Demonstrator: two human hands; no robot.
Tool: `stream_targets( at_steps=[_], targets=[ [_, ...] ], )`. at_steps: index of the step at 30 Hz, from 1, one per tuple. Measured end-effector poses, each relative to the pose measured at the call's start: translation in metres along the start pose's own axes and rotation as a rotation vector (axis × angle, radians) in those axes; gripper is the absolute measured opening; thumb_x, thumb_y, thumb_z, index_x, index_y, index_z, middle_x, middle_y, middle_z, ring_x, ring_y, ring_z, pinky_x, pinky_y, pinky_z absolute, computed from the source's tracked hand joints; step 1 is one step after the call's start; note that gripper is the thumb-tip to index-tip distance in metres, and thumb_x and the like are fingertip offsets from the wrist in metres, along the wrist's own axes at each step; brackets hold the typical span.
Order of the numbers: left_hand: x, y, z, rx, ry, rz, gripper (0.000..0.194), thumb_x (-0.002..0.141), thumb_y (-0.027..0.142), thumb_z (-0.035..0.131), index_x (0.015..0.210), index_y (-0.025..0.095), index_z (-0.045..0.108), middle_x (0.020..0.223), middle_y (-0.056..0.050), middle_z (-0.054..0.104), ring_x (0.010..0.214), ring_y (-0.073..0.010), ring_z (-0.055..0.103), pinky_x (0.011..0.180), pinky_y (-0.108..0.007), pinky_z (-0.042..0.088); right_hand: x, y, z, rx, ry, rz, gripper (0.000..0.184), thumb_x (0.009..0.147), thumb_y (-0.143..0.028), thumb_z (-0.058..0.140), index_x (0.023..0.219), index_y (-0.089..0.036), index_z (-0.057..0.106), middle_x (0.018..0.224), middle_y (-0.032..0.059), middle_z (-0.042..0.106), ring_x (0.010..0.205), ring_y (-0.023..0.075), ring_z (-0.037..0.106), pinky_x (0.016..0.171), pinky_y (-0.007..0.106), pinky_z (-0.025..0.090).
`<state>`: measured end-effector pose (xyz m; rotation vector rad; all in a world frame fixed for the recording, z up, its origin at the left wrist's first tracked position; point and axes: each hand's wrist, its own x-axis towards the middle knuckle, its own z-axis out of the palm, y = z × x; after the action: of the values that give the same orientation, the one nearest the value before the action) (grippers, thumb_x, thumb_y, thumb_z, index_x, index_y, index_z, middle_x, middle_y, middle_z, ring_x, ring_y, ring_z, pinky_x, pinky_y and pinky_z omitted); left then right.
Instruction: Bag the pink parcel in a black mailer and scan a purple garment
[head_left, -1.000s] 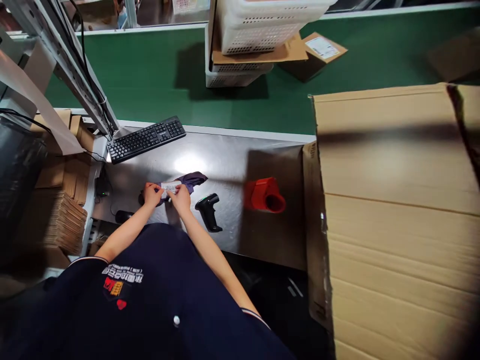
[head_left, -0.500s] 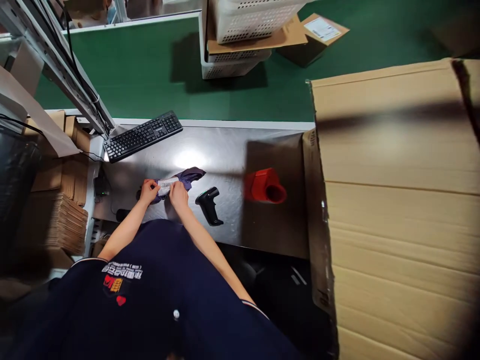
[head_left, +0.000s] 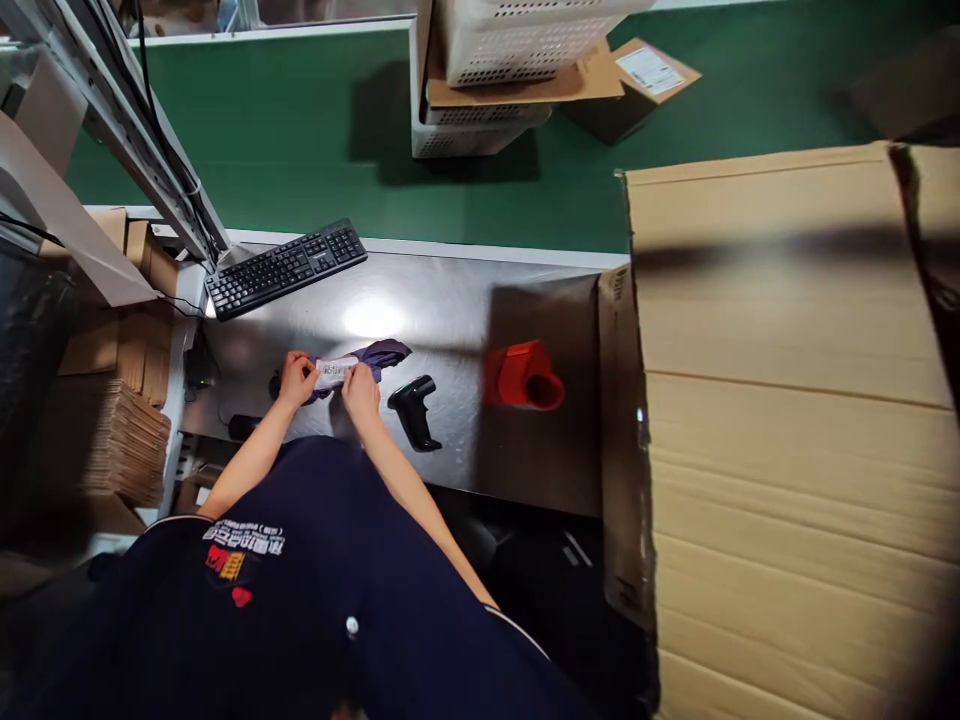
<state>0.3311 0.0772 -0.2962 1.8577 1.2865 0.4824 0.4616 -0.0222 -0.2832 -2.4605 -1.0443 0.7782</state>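
A white label (head_left: pixel 335 372) with dark print lies across a dark purple wrapped item (head_left: pixel 384 353), which rests on the metal table. My left hand (head_left: pixel 298 378) pinches the label's left end, its fingers closed. At the other end of the label, my right hand (head_left: pixel 361 390) is closed too, with thumb and fingers on the label edge and the purple wrapping. Whether the purple item is a bag or a folded garment I cannot tell. Just right of my right hand lies a black barcode scanner (head_left: pixel 415 412).
A black keyboard (head_left: pixel 286 268) lies at the table's back left. To the right sits a red tape dispenser-like object (head_left: pixel 529 376), beside a large cardboard box (head_left: pixel 780 420). Behind are a green conveyor (head_left: pixel 262 130), white baskets (head_left: pixel 480 140) and a labelled carton (head_left: pixel 660 75). Flattened cardboard (head_left: pixel 131 440) is stacked left.
My hands stay at the label's two ends, and the label looks slightly flatter. The whole view has shifted a little; nothing else has visibly moved.
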Motion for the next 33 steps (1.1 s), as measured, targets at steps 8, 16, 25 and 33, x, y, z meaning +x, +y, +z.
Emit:
stream_targets(
  at_steps=[8,16,25,33],
  targets=[
    [0.003,-0.009,0.004,0.036,-0.002,-0.032,0.014,0.079,0.014,0.073,0.070,0.020,0.063,0.114,-0.007,0.060,0.114,-0.0243,0.062,0.109,-0.040,0.045,0.007,0.000,-0.003,-0.008,-0.027,0.045,0.028,0.109,-0.024,0.037,0.121,-0.010,0.057,0.124,0.0201,0.065,0.107,0.0274,0.064,0.092,0.037,0.048],
    [0.004,-0.011,0.005,0.046,-0.013,-0.013,0.014,0.079,0.016,0.075,0.071,0.020,0.065,0.106,-0.006,0.063,0.108,-0.0234,0.064,0.105,-0.039,0.047,0.010,-0.009,-0.018,-0.021,-0.094,-0.002,0.040,0.103,-0.040,0.057,0.129,-0.011,0.052,0.123,0.0177,0.067,0.115,0.0280,0.064,0.093,0.035,0.049],
    [0.003,-0.008,0.008,0.101,0.005,0.012,0.013,0.083,0.016,0.073,0.074,0.020,0.065,0.108,-0.008,0.063,0.109,-0.0243,0.064,0.104,-0.040,0.047,0.011,-0.026,-0.017,-0.260,-0.146,-0.085,0.031,0.109,-0.024,0.037,0.131,-0.010,0.055,0.128,0.0210,0.065,0.104,0.0259,0.069,0.086,0.033,0.051],
    [0.005,-0.003,0.013,0.168,0.002,0.019,0.010,0.084,0.019,0.073,0.077,0.021,0.066,0.116,-0.010,0.065,0.119,-0.0280,0.062,0.110,-0.046,0.044,0.014,-0.013,-0.013,-0.268,-0.043,-0.015,0.032,0.106,-0.016,0.035,0.132,-0.013,0.054,0.126,0.0183,0.063,0.096,0.0249,0.070,0.082,0.033,0.052]
  ],
)
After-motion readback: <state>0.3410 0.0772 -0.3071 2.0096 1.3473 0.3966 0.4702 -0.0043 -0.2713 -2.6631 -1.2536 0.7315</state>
